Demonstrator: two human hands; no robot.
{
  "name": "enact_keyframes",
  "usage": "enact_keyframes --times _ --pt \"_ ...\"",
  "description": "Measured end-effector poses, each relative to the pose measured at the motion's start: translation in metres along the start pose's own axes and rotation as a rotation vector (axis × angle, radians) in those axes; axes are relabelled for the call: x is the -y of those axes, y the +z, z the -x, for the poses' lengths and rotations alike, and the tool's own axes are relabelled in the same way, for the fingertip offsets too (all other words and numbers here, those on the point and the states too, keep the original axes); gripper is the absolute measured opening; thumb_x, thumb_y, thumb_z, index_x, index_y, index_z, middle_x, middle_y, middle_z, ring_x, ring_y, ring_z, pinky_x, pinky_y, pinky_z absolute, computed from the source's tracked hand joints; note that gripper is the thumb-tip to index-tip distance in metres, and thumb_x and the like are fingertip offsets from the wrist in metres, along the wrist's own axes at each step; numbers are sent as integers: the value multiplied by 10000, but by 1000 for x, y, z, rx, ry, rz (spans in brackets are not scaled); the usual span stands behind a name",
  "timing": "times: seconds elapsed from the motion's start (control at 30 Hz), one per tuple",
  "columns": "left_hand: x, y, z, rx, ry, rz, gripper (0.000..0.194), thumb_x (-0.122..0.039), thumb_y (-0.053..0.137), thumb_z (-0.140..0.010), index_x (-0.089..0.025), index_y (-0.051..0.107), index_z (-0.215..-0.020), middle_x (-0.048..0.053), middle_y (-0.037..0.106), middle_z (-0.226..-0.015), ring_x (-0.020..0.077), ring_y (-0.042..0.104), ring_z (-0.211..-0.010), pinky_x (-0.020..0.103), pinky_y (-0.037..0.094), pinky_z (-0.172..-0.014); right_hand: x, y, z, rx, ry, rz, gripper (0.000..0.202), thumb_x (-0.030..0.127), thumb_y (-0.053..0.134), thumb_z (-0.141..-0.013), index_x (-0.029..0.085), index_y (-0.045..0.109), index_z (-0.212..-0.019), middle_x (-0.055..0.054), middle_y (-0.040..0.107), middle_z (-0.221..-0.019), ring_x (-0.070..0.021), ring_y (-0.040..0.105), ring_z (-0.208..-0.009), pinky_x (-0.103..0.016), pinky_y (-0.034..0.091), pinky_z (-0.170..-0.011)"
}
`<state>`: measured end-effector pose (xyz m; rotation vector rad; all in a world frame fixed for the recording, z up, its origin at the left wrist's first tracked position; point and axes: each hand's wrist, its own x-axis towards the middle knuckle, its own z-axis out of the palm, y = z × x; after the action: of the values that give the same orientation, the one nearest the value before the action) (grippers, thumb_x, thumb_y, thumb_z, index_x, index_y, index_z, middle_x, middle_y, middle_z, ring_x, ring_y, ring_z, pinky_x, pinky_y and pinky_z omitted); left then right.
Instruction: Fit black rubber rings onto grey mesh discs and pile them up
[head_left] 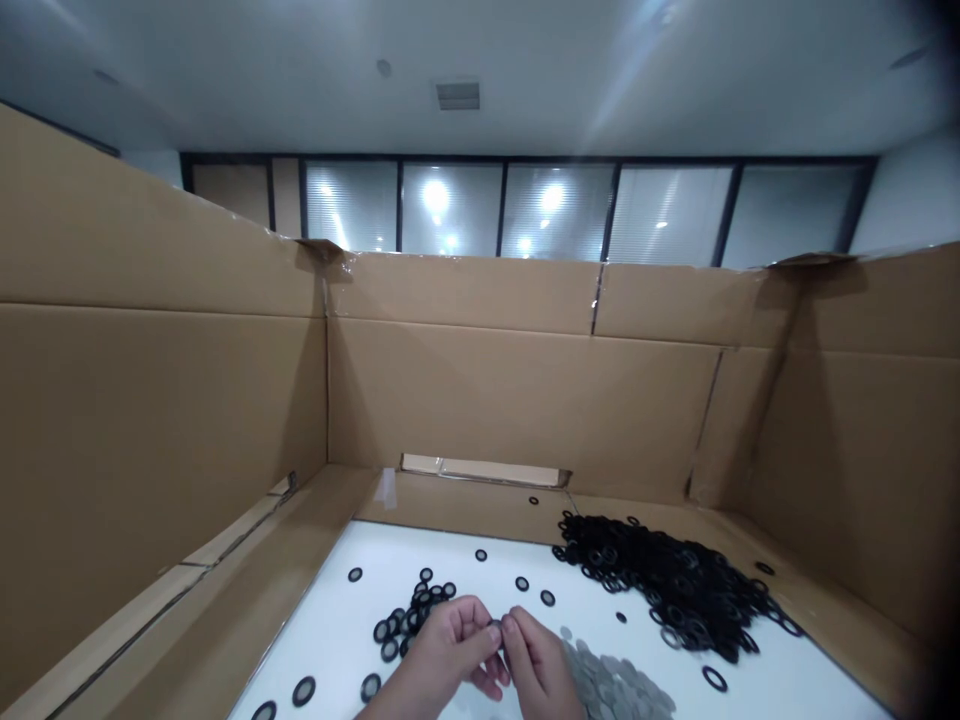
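Note:
My left hand (454,650) and my right hand (536,660) meet at the front middle of a white board (330,620). Between their fingertips they pinch a small black ring (497,625), mostly covered by the fingers; whether a disc sits in it cannot be made out. Beside my right hand spreads a heap of thin grey discs (619,685). Left of and behind my left hand lies a cluster of black rings with grey centres (420,605). A large pile of bare black rings (675,580) lies at the back right.
Tall cardboard walls (480,400) enclose the board at the left, back and right. A slot (484,470) is cut low in the back wall. Several grey-centred rings lie scattered, one at the front left (304,691). A loose black ring (715,679) lies at the right.

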<state>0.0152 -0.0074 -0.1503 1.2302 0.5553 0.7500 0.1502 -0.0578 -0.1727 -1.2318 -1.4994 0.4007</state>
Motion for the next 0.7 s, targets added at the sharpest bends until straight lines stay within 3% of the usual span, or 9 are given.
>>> enact_keyframes --times 0.2,0.4,0.5,0.6,0.7 --pt "-9 0 4 -11 -39 -35 556 -606 803 -586 -159 485 -678 31 640 -566 173 656 -596 317 558 -590 -11 -1 -1 14 -87 142 390 401 325 -1004 223 339 -657 37 410 -573 -128 428 -523 -248 307 -511" --pt "-18 -3 12 67 -25 -36 460 -508 786 -687 -147 501 -699 12 598 -565 177 658 -640 310 564 -592 -8 -7 0 43 -153 186 353 360 359 -1002 215 399 -683 34 459 -587 -127 462 -526 -248 310 -520" --pt "-17 0 13 80 6 33 423 -474 776 -716 -141 517 -739 23 604 -637 170 640 -665 287 556 -555 -3 -3 2 31 -74 126 369 387 350 -1007 214 417 -688 26 481 -601 -132 478 -545 -245 339 -538" --pt "-12 6 11 -1 42 106 438 -496 778 -705 -139 534 -778 14 587 -649 138 593 -611 233 507 -485 2 4 4 -32 35 32 410 443 324 -1007 216 413 -677 21 472 -602 -139 474 -555 -246 358 -537" --pt "-7 7 7 -64 63 114 439 -520 754 -723 -146 527 -757 -18 538 -580 93 511 -498 195 431 -425 8 7 4 13 69 -30 442 486 327 -998 214 425 -664 21 465 -577 -139 460 -535 -250 353 -518"
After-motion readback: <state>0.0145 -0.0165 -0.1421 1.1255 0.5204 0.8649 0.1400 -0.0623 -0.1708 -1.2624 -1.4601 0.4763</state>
